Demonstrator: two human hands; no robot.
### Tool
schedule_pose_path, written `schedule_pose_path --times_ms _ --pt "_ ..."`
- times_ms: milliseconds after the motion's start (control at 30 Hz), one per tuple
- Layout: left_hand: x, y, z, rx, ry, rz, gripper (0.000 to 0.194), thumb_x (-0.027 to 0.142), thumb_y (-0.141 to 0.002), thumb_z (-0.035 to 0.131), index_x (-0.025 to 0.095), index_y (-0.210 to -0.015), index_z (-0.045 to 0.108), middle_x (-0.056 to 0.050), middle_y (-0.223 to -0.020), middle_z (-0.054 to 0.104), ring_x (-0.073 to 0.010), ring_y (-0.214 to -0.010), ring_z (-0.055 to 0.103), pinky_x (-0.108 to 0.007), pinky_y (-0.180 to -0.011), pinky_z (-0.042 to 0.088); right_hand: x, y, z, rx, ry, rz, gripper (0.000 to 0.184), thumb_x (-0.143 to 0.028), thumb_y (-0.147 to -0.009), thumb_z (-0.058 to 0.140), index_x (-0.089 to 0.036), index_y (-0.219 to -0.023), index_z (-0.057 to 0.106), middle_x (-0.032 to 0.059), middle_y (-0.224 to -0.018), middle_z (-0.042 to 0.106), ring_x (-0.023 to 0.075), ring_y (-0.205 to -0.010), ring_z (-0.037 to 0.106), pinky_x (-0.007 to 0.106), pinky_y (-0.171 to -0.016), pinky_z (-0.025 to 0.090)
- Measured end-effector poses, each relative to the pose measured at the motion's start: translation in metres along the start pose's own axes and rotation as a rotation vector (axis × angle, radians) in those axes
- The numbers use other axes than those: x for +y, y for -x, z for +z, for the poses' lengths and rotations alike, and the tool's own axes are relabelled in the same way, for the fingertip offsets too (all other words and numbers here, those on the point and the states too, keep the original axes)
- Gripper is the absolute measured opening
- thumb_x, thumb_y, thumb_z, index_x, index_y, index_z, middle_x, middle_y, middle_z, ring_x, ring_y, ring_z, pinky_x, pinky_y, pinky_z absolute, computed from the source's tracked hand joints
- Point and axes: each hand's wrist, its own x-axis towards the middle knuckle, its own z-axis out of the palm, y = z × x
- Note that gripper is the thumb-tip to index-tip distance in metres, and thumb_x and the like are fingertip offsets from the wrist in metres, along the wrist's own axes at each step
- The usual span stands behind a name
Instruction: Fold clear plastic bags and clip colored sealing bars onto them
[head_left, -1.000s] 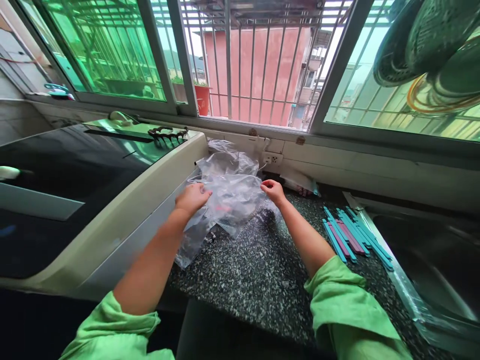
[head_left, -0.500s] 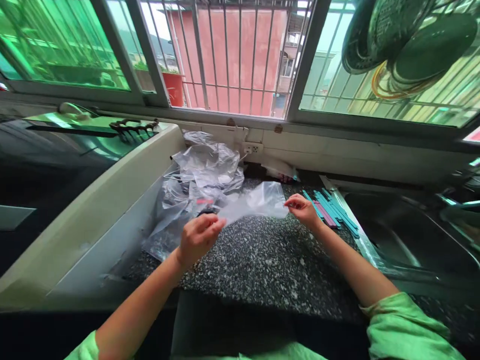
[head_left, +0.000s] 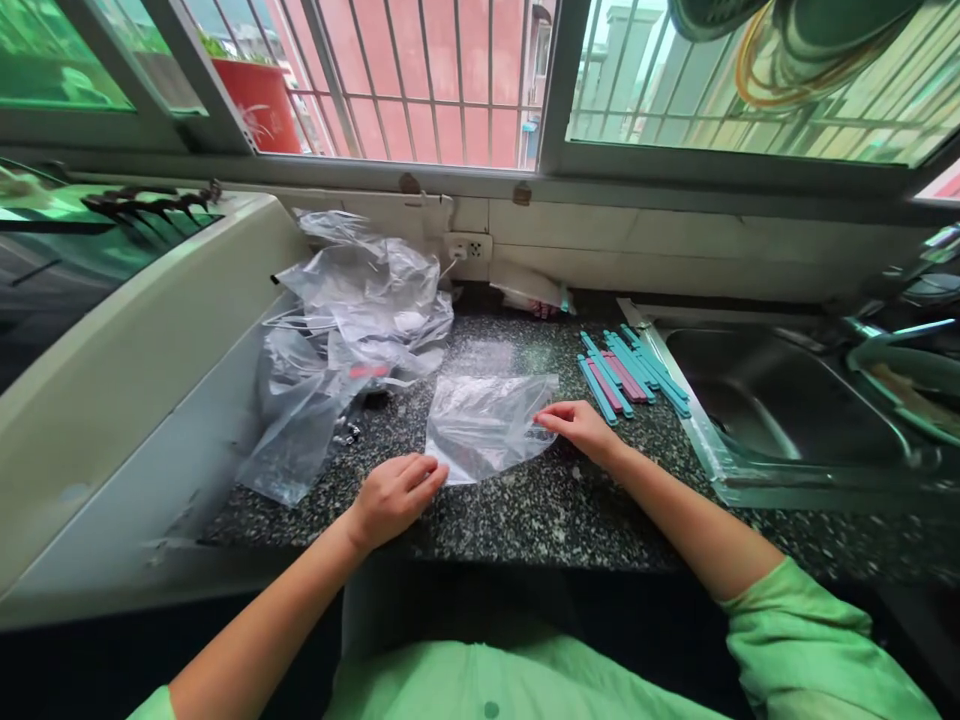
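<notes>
A clear plastic bag lies nearly flat just above or on the speckled dark countertop. My left hand pinches its near left corner between thumb and fingers. At the bag's right edge, my right hand has thumb and fingertips closed on the plastic. Right of the bag, several teal and pink flat strips are spread in a loose pile. Left of it sits a big heap of crumpled clear plastic bags, with a small red patch showing among them.
A metal sink is set into the counter at the right. A cream-coloured raised side panel of a stove bounds the left. Against the back wall are a power socket and a small plastic packet.
Both hands have lowered the bag toward the countertop, and it now spreads flatter and wider. My view has tilted down and shifted slightly to the right.
</notes>
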Motion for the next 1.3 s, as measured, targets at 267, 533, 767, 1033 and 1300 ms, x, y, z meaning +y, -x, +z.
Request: schedule_pose_path --times_ms 267,533,767,1033,1300 --pt "0.001 -0.001 0.002 -0.070 -0.012 0.050 0.017 0.012 -0.083 0.044 0.018 -0.089 0.060 -0.003 -0.075 0.062 -0.0120 -0.064 0.058 -0.024 -0.058 0.048 -0.009 0.003 0.022 0.105 -0.100 0.063 0.021 -0.034 -0.062 0.059 -0.014 -0.056 0.059 -0.0018 -0.053 0.053 0.0089 -0.051 0.043 0.023 -0.053 0.032" --pt "0.000 -0.001 0.001 -0.053 0.002 -0.002 0.020 0.009 -0.082 0.044 0.017 -0.089 0.060 -0.004 -0.073 0.061 -0.0124 -0.063 0.056 -0.024 -0.058 0.047 -0.015 -0.003 -0.012 0.063 -0.052 -0.071 0.024 -0.040 -0.068 0.052 -0.018 -0.059 0.048 -0.0044 -0.056 0.042 0.0094 -0.056 0.039 0.024 -0.056 0.031" --pt "0.001 0.002 0.005 -0.062 -0.059 -0.045 0.019 0.009 -0.082 0.044 0.017 -0.086 0.060 -0.004 -0.071 0.060 -0.0132 -0.061 0.055 -0.025 -0.056 0.047 -0.012 -0.002 -0.031 -0.125 -0.053 -0.056 0.024 -0.041 -0.068 0.051 -0.018 -0.062 0.050 -0.0035 -0.058 0.045 0.0091 -0.056 0.039 0.025 -0.057 0.031" --pt "0.003 0.001 0.005 -0.048 -0.102 -0.083 0.015 0.009 -0.082 0.045 0.016 -0.086 0.058 -0.004 -0.070 0.060 -0.0144 -0.062 0.055 -0.026 -0.056 0.046 -0.017 0.003 -0.044 -0.191 -0.053 -0.003 0.025 -0.041 -0.067 0.057 -0.018 -0.059 0.052 -0.0044 -0.054 0.043 0.0076 -0.052 0.034 0.024 -0.051 0.027" --pt "0.004 0.000 0.006 -0.063 -0.121 -0.111 0.015 0.014 -0.085 0.044 0.017 -0.077 0.057 -0.002 -0.067 0.058 -0.0127 -0.059 0.052 -0.024 -0.056 0.043 -0.017 0.005 -0.029 -0.056 -0.058 -0.030 0.027 -0.043 -0.067 0.059 -0.017 -0.061 0.057 -0.0030 -0.052 0.048 0.0083 -0.050 0.039 0.025 -0.050 0.029"
